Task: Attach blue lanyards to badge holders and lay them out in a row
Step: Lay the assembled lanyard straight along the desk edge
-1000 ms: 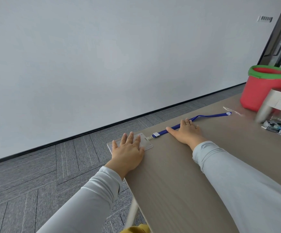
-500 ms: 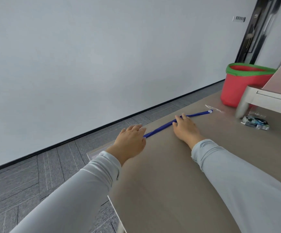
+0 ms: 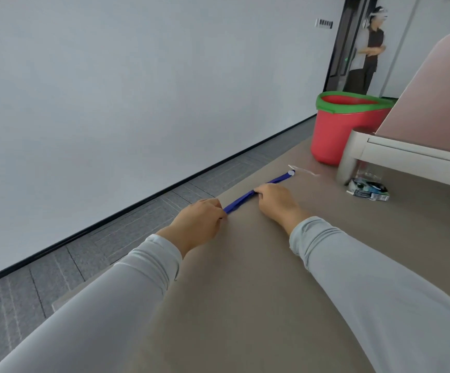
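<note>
1. A plain white wall fills the upper left, with a dark skirting line along its foot.
2. The brown-grey worktop runs from the lower edge away to the upper right.
3. Grey carpet floor lies between the wall and the worktop.
4. Two light grey sleeves reach forward over the worktop.
5. A pink panel on a pale frame stands on the worktop at the right.
6. A red bucket with a green rim stands at the far end of the worktop, just behind the frame's corner.
7. A person stands in the dark doorway well beyond the bucket.
8. The left grip, a bare hand, is knuckles-up with its fingers curled, pinching the near end of the blue lanyard.
9. The right grip, also a bare hand, has its fingers curled down onto the strap further along.
10. The blue lanyard lies stretched along the worktop's far-left edge. One short span shows between the two grips, and the rest runs on beyond the right grip to a small white round end.
11. A dark printed packet lies under the pale frame, well apart from the lanyard.
12. A thin clear strip lies just beside the lanyard's white end.
</note>
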The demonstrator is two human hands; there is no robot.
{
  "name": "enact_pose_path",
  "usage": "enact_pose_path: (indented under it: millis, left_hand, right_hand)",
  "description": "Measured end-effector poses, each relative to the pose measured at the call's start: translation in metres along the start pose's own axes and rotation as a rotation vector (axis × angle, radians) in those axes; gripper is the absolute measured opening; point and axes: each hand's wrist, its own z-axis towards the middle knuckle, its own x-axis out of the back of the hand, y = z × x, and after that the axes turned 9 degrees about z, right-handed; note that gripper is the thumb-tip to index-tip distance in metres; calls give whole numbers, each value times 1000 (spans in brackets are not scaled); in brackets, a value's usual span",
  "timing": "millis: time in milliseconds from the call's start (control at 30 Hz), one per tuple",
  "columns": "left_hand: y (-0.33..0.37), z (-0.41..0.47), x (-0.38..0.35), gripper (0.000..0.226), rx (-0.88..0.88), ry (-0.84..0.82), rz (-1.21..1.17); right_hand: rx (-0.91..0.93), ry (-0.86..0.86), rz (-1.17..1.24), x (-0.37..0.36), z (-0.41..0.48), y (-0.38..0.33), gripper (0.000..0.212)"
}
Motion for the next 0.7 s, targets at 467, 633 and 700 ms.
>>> enact_pose_path:
  millis: [467, 633, 700]
  left_hand:
    - [-6, -5, -3, 38, 17, 42, -83]
    - [-5, -5, -3, 37, 11, 57, -73]
    - [-4, -7, -2, 37, 18, 68, -82]
  right_hand:
    - [-63, -65, 21, -9, 10, -17, 62]
    - [-5, 33, 93, -8, 7, -14, 45]
    - [36, 110, 86, -6, 2, -14, 39]
